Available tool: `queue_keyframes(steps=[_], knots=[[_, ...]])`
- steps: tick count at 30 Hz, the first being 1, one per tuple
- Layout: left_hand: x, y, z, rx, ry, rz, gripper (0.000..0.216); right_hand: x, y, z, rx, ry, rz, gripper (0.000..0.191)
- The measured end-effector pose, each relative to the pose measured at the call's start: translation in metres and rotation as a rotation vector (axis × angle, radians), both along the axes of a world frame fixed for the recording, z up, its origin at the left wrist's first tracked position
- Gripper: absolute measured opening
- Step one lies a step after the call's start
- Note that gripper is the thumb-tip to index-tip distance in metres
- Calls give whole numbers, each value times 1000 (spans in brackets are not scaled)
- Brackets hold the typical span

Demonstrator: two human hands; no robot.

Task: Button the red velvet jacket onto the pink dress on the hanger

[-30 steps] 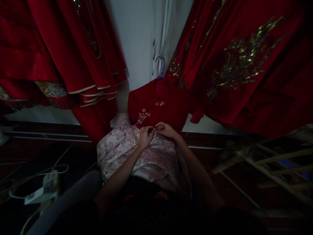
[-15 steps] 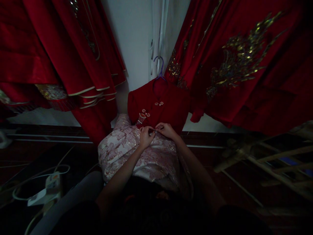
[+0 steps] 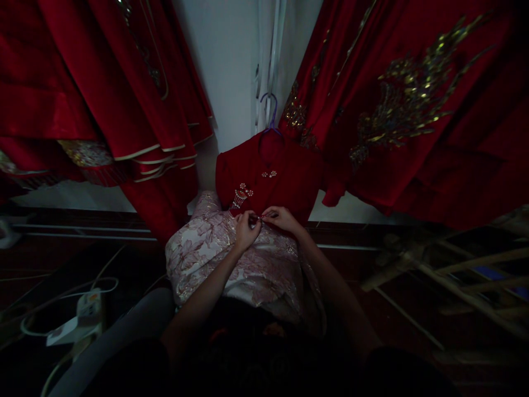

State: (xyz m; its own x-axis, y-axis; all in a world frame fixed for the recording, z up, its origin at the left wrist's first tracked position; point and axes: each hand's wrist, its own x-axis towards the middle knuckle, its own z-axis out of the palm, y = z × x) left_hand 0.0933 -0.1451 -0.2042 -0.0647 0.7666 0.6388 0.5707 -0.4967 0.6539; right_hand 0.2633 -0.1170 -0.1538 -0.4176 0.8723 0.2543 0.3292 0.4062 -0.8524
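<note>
A red jacket [image 3: 295, 171] hangs in front of me on a purple hanger [image 3: 273, 113]. Its lower part lies against the pale floral fabric [image 3: 206, 237] draped over my lap. My left hand [image 3: 247, 229] is closed in a pinch at the jacket's front, near the lower edge. Just to the right, my right hand [image 3: 281, 218] pinches at the same spot, fingertips almost meeting the left ones. Something tiny shows between the fingertips, too small and dark to name. Above sit a beaded flower ornament [image 3: 241, 194] with tassels and a small beaded fastening [image 3: 269, 174].
Large red garments hang on both sides, the left garment [image 3: 136, 110] with pale piping, the right garment [image 3: 446, 165] with gold sequins. A white power strip [image 3: 88, 311] with cables lies at lower left. A wooden frame [image 3: 446, 281] stands at right.
Both hands stay at the same place on the jacket. The left fingers have shifted very slightly upward, and the view has moved a little.
</note>
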Motion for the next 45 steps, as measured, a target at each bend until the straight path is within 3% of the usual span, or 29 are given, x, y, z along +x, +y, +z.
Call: queue_keyframes(steps=[9,24,45], knots=[[-2,4,-7,-11,31,-48,17,3,6,-6,25,67,-10,24],[-2,2,-4,-23,-149,-112,22,5,8,-7,-39,76,23,24],[-1,4,-4,-62,-181,-107,18,4,4,-5,3,46,22,20]])
